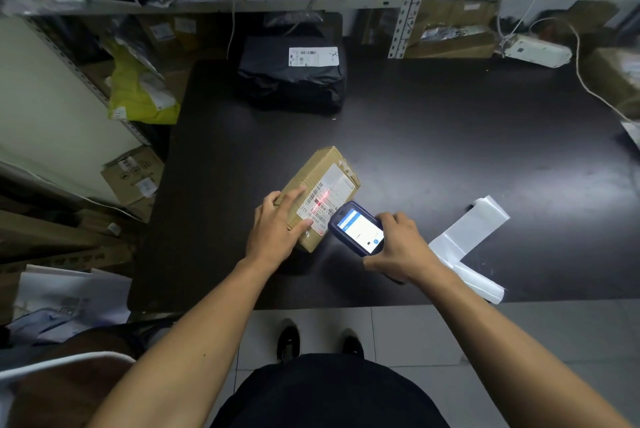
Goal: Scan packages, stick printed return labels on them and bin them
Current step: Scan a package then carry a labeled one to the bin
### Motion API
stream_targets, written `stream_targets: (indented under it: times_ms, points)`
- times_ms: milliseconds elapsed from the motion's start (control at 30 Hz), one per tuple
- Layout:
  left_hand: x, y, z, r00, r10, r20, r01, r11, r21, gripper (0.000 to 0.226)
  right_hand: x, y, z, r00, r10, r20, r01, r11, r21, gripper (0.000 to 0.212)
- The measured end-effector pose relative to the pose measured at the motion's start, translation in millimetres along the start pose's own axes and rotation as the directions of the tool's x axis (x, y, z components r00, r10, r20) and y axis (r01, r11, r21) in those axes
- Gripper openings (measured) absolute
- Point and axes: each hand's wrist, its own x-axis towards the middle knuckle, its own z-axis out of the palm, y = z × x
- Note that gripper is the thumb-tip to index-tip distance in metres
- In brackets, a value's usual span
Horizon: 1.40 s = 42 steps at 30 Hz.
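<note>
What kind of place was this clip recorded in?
Probably a parcel-handling or returns stockroom. A handheld scanner throws a red line on a cardboard box's shipping label, a labelled black poly mailer waits on the dark table, and metal shelving holds more parcels.

Bare forearms, dark top, black shoes (pixel 288 341) (no sleeves showing)

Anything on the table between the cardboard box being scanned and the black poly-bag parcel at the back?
No. In the head view, only bare dark tabletop separates the cardboard box from the black poly-bag parcel.
</note>
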Motion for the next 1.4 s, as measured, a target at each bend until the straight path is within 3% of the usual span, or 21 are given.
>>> stream_targets:
  times_ms: [600, 1200, 1400]
  points:
    - [1, 5, -14, 0.998, 0.052, 0.034, -0.056, 0.99, 0.131, 0.063, -11, 7, -17, 1.0, -0.006, -0.015, 0.006, 1.0, -0.025, 0.08]
    - [-1, 9, -13, 0.999, 0.047, 0.023, -0.05, 0.986, 0.162, 0.063, -18, 7, -27, 0.997, -0.034, -0.064, 0.035, 0.999, 0.014, 0.082]
    - [-1, 10, -14, 0.999, 0.045, 0.028, -0.049, 0.985, 0.163, 0.063, -19, 8, -28, 1.0, 0.004, -0.022, -0.005, 0.999, -0.05, 0.079]
